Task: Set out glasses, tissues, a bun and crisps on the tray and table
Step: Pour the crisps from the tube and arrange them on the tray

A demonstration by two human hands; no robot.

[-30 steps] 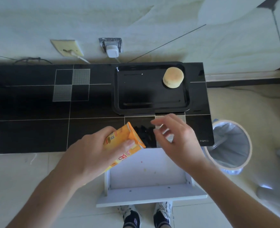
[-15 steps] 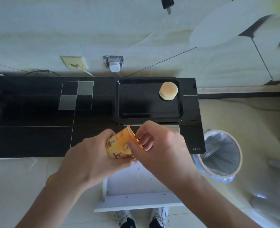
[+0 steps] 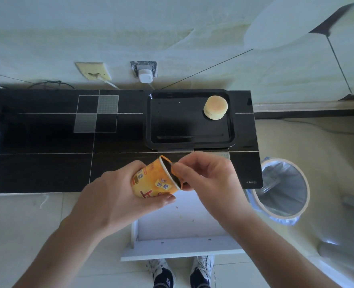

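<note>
My left hand [image 3: 118, 196] grips an orange crisps tub [image 3: 154, 181], tilted with its dark top facing right, over the table's front edge. My right hand [image 3: 209, 179] pinches the tub's rim or lid edge at that top. A round golden bun [image 3: 215, 107] sits in the far right corner of the black tray [image 3: 159, 121], which lies on the black glossy table [image 3: 47, 142]. No glasses or tissues are in view.
An open white drawer [image 3: 184, 223] sticks out below the table, under my hands. A bin with a plastic liner [image 3: 282, 188] stands on the floor to the right. Wall sockets and a white plug [image 3: 144, 71] are behind the table. My shoes show at the bottom.
My right hand has closed in on the tub's top and now pinches its edge. The tub has turned so its dark top shows. The view has pulled back a little.
</note>
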